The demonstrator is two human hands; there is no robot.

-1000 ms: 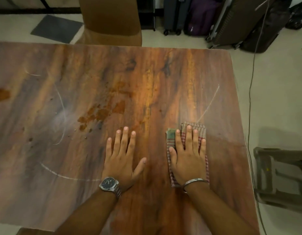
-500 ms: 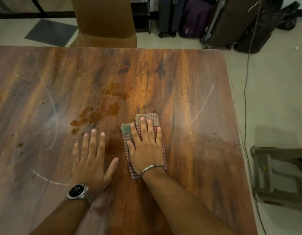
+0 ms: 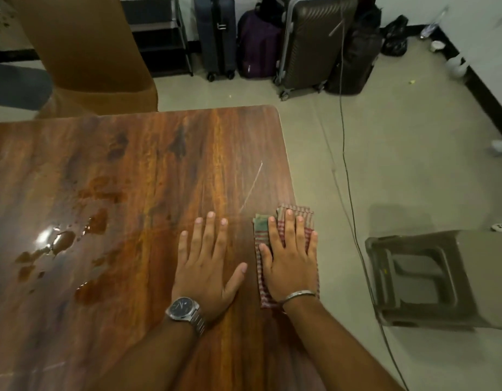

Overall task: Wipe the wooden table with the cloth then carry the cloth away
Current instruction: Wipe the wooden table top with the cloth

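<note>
Right hand (image 3: 290, 263) flat on cloth (image 3: 293, 213)

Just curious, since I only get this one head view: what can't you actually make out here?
- Cloth: its middle is hidden under the right hand.
- Wooden table: the left and near parts are cut off by the frame.
- Wet patches: glare hides their extent.
- Watch on the left hand: dial too small to read.
</note>
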